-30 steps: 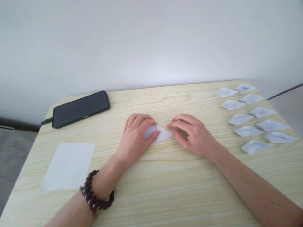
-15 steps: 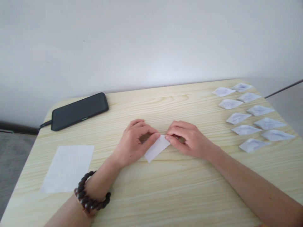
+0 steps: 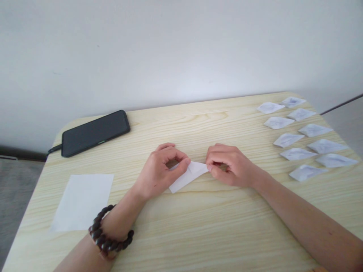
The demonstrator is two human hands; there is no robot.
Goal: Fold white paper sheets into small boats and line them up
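A small folded piece of white paper (image 3: 189, 176) is held just over the middle of the table, between my two hands. My left hand (image 3: 164, 170) pinches its upper left part between thumb and fingers and covers some of it. At the paper's right-hand tip, the thumb and fingers of my right hand (image 3: 228, 164) are closed on the point. A crease shows near my left thumb. Dark round beads make up the bracelet (image 3: 109, 241) on my left wrist.
A flat white paper sheet (image 3: 83, 202) lies at the left of the wood-grain table (image 3: 198, 234). Behind it rests a black phone (image 3: 96, 132) with a cable plugged in. Several folded white paper boats (image 3: 296, 154) stand in two rows at the right. A wall rises behind.
My right hand has moved slightly right, still pinching the paper's tip. More of the folded paper now shows between the hands, and its right end is pointed. The left hand stays nearly still.
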